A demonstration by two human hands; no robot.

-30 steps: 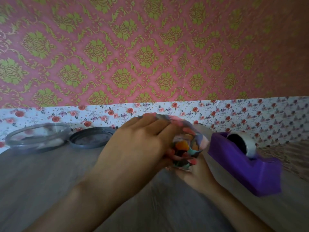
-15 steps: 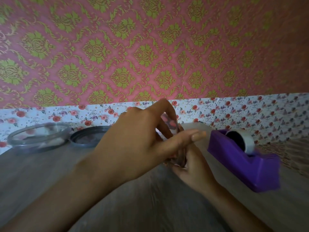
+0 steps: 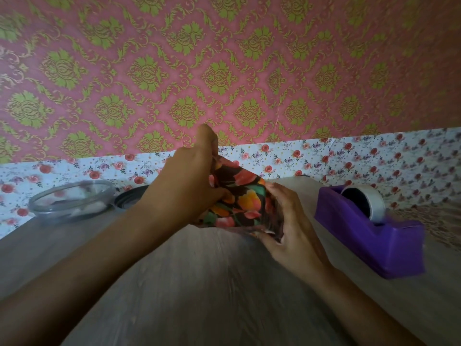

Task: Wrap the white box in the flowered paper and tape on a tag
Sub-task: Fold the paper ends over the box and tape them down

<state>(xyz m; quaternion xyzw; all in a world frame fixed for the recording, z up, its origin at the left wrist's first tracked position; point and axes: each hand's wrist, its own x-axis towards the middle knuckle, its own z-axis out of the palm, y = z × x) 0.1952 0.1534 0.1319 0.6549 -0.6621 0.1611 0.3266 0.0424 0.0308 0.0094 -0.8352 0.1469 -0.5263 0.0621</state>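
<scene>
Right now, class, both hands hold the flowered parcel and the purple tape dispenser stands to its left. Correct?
No. The head view shows the purple tape dispenser to the right of the flowered parcel; left hand and right hand do hold it.

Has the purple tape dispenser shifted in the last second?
No. The tape dispenser stands where it did, at the same gap from the glass bowl.

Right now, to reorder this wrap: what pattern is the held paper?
The paper is dark with orange and red flowers, green leaves; head view.
</scene>
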